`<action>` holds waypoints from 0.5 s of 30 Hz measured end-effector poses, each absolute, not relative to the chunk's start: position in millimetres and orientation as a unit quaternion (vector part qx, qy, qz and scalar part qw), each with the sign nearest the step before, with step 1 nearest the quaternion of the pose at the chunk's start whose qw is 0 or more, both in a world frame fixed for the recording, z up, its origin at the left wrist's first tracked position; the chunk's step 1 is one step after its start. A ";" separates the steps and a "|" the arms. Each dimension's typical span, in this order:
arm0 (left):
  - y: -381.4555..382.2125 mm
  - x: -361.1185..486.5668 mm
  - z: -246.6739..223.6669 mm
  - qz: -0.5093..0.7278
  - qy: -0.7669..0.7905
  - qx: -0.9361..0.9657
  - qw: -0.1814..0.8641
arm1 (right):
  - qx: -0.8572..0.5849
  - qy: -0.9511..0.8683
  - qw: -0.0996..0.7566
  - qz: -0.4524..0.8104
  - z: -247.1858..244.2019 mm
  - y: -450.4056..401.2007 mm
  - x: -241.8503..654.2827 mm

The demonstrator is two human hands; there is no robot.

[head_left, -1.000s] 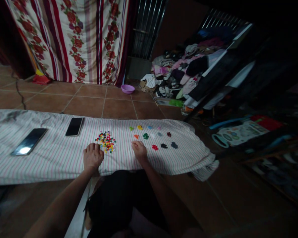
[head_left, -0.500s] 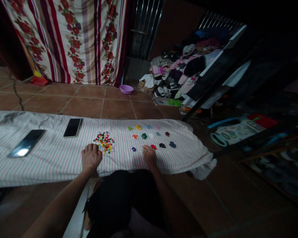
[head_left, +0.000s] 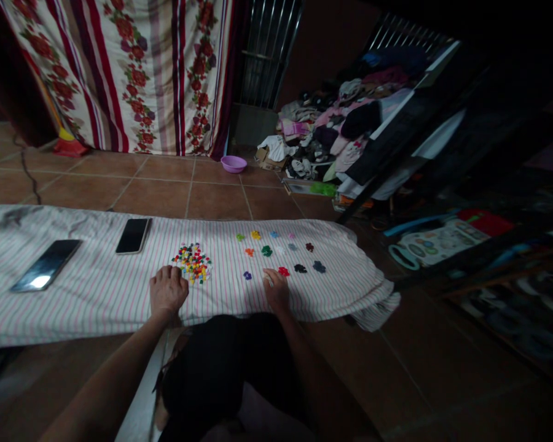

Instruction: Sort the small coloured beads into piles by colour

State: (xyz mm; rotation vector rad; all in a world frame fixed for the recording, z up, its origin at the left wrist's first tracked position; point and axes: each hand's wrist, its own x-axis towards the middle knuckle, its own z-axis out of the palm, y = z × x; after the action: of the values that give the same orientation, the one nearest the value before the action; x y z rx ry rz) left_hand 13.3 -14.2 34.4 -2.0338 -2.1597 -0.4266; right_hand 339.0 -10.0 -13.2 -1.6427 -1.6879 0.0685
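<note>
My left hand [head_left: 168, 288] rests on the striped cloth, palm down, at the lower left edge of a pile of small mixed-coloured pieces [head_left: 192, 263]. Its fingers are curled under, which hides whatever may be in them. Just left of a small red heap [head_left: 283, 271], my right hand [head_left: 276, 290] sits low over the cloth with thumb and fingers drawn together. Anything between those fingertips is too small to make out. Around it lie single-colour heaps, among them purple [head_left: 247, 275], dark green [head_left: 266, 251], orange [head_left: 249, 252], black [head_left: 300, 268] and dark grey-blue [head_left: 319, 266].
Two phones, one with a dark screen [head_left: 133, 236] and one reflecting light [head_left: 47, 265], lie on the left of the striped cloth [head_left: 105, 294]. Beyond it, a purple basin [head_left: 233, 164] stands on the tiled floor. Piled clothes [head_left: 332, 132] are at the back right.
The whole view has shifted slightly. Both hands keep nearly the same places on the cloth, and no heap has visibly changed.
</note>
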 end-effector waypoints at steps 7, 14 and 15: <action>-13.5 11.2 30.4 -0.150 -0.714 -0.679 0.082 | -0.671 -0.636 0.379 0.034 -13.6 -8.6 337.7; -13.1 11.5 30.1 -0.149 -0.713 -0.679 0.092 | -0.672 -0.636 0.380 0.020 -19.5 -9.0 338.3; -13.2 11.6 30.4 -0.149 -0.713 -0.679 0.093 | -0.672 -0.635 0.381 0.018 -20.5 -9.3 338.3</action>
State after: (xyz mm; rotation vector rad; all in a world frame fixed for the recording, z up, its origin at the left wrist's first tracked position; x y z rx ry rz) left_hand 11.6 -13.2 30.4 -2.0167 -2.1158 -0.4412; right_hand 338.3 -9.3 -20.5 -1.7146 -1.6197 0.0460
